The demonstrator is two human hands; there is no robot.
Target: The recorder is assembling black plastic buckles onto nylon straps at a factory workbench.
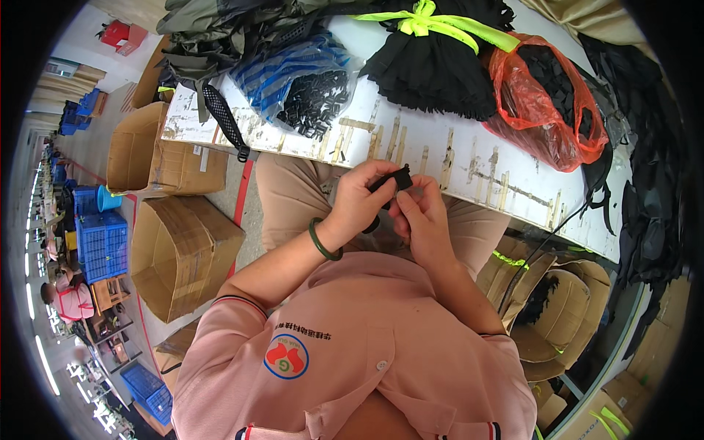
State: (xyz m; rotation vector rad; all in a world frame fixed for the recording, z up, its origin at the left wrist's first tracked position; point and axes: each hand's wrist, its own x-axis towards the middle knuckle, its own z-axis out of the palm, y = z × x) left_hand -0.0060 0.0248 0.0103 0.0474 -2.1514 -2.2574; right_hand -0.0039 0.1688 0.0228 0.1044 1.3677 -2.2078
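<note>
1. The left hand [361, 192] has its thumb and fingers closed on a black strap [402, 178], the short end poking out past the fingertips, probably so it can be worked.
2. The right hand [423, 216] appears to pinch that same end, thumb against bent fingers, likely to steady it; the exact grip is partly hidden.
3. The strap sits over the lap, just off the near edge of the desk [411, 139], presumably for close viewing.
4. Small black parts [317, 103] lie in an open striped bag [268, 70], seemingly for easy reach.
5. A yellow-green ribbon [422, 22] ties black strips [433, 77] together, beside a red bag [506, 92].
</note>
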